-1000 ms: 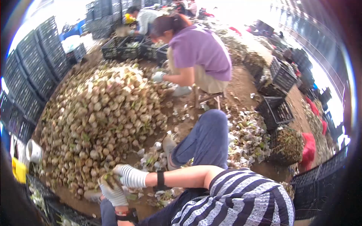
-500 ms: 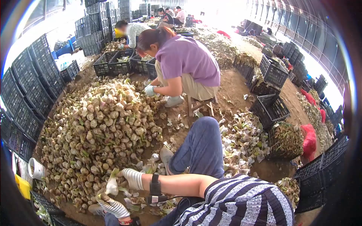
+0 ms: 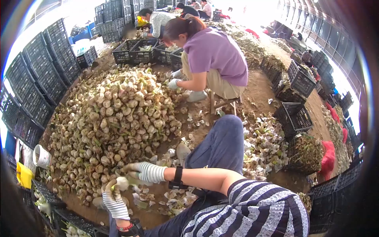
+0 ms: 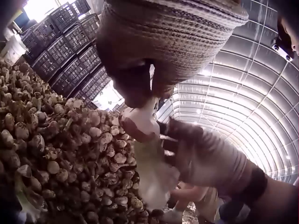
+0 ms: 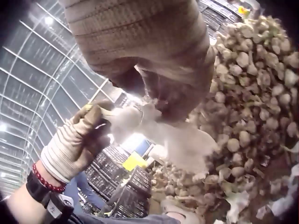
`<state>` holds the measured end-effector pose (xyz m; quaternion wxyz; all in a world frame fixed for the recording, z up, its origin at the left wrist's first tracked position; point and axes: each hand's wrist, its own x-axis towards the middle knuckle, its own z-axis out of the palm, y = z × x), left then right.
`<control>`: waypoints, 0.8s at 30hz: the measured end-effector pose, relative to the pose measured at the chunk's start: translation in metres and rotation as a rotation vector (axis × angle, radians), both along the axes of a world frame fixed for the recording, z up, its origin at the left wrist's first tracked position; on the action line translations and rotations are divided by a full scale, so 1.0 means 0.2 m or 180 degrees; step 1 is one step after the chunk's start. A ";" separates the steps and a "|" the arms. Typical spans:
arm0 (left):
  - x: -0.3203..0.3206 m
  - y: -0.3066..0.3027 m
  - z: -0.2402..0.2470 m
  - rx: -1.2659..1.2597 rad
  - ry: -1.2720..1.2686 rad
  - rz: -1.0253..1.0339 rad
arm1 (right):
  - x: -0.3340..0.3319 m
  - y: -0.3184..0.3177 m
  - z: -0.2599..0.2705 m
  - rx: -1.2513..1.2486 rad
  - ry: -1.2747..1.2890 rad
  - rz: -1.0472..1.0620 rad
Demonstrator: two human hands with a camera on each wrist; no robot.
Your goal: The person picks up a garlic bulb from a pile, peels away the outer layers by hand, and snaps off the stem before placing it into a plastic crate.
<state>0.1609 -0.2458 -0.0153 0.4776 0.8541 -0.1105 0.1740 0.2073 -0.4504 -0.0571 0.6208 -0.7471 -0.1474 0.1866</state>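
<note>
My left hand (image 3: 115, 201), in a striped glove with a red bead bracelet above it, pinches a garlic bulb (image 3: 121, 183) by its green stem. In the right wrist view the pale bulb points away from those fingers. My right hand (image 3: 147, 172), gloved as well, is just beside the bulb. Its fingers pinch a loose sheet of whitish garlic skin (image 5: 182, 147), which hangs down below the hand. From the left wrist the same skin (image 4: 153, 172) stretches beneath the bulb, and the right hand (image 4: 205, 154) is close against it.
A large heap of garlic bulbs (image 3: 118, 114) lies in front. Peeled skins (image 3: 266, 146) litter the ground on the right. Black crates (image 3: 51, 67) are stacked at left; a white bucket (image 3: 42, 156) is nearer. A person in a purple shirt (image 3: 217, 51) sits on a low stool across the heap.
The hands were together around the bulb, then drew apart a little. Now the bulb shows whiter and the right hand holds skin beside it. The head view has shifted.
</note>
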 end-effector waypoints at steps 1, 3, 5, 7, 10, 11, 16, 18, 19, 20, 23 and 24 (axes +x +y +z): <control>0.01 0.00 -0.01 0.0161 -0.0086 -0.0016 | -0.01 0.02 0.08 -0.0141 -0.0758 -0.0155; -0.02 -0.02 0.04 0.0429 -0.0431 -0.0004 | -0.02 0.05 0.21 -0.0541 -0.1605 -0.0265; -0.04 -0.02 0.04 -0.0393 0.0289 0.0203 | -0.02 0.03 0.25 -0.0770 -0.1838 -0.0413; -0.05 -0.01 0.04 -0.0781 0.0233 0.0146 | 0.01 0.02 0.27 -0.0695 -0.1124 -0.0158; -0.03 0.02 0.00 -0.0879 0.0256 0.0192 | -0.03 0.07 0.37 -0.0637 -0.0308 -0.0252; -0.02 0.02 -0.02 -0.0855 0.0129 0.0187 | -0.03 0.10 0.34 -0.0680 -0.0763 -0.0321; -0.02 0.00 0.01 -0.0091 -0.0581 -0.0023 | -0.04 0.19 0.33 -0.1197 -0.1983 -0.0601; -0.03 0.01 0.01 0.0006 -0.0517 -0.0035 | -0.02 0.21 0.30 -0.1343 -0.1971 -0.0710; -0.03 0.02 0.01 -0.0168 -0.0498 -0.0066 | -0.02 0.21 0.32 -0.1451 -0.1846 -0.0662; -0.03 0.03 0.00 -0.0342 -0.0482 -0.0098 | -0.01 0.22 0.32 -0.1432 -0.1853 -0.0635; 0.00 0.04 0.00 -0.0335 -0.0557 -0.0008 | 0.00 0.24 0.29 -0.1261 -0.1858 -0.0711; -0.01 0.02 0.01 -0.0300 -0.0509 -0.0001 | 0.00 0.26 0.29 -0.1247 -0.1875 -0.0708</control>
